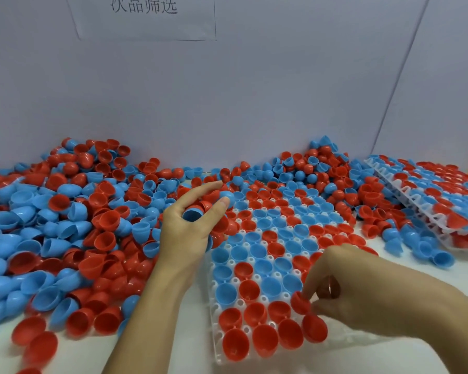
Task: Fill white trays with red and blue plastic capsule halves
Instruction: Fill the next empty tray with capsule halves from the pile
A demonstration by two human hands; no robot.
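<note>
A white tray (214, 330) lies in front of me, most of its sockets filled with red and blue capsule halves. My right hand (354, 290) hovers over the tray's near right part and pinches a red half (300, 303) between its fingertips, just above a socket. My left hand (193, 222) rests at the tray's far left corner, cupping a blue half (191, 214) in the palm along with red halves, and pinches another blue half (226, 197) at the thumb tip. A big loose pile of red and blue halves (65, 225) covers the table to the left.
More loose halves (316, 168) are heaped against the grey wall behind the tray. Filled white trays (427, 209) are stacked at the right. A paper sign (143, 12) hangs on the wall. Bare white table (189, 319) shows between my forearms.
</note>
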